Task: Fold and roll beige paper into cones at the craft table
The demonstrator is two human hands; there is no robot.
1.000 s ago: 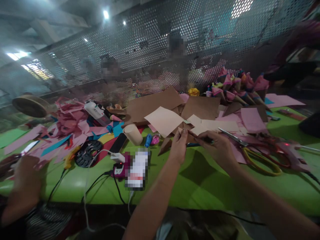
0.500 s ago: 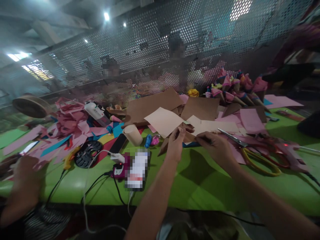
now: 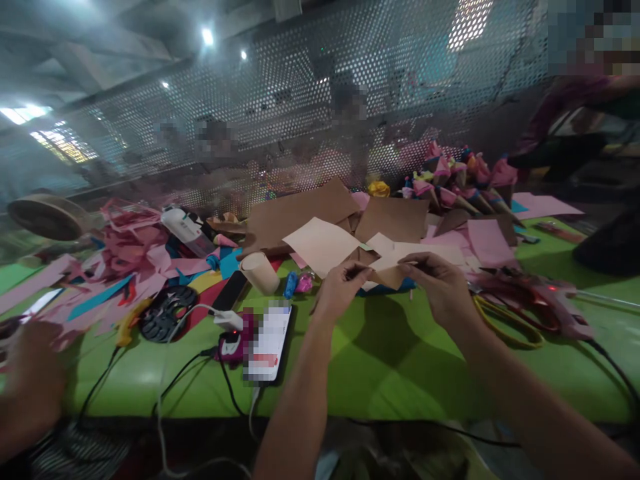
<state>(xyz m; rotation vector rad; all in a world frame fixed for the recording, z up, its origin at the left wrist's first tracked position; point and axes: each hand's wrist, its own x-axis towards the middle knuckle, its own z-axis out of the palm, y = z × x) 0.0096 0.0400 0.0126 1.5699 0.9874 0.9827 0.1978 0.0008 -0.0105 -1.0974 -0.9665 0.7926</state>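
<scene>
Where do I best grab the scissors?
Take the scissors by the yellow loop, coming from the near right: the loops lie flat and free on the table, while the blades run left toward the right hand, which pinches paper.

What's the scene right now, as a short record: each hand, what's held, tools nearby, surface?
left hand: pinch grip on the left edge of the brown paper piece
right hand: pinch grip on the right side of the same piece
height: piece held just above the green table
right of hands: yellow-handled scissors, glue gun
left of hands: phone, paper roll
behind hands: cream sheet lying on brown sheets
far left: another person's hand, blurred
</scene>
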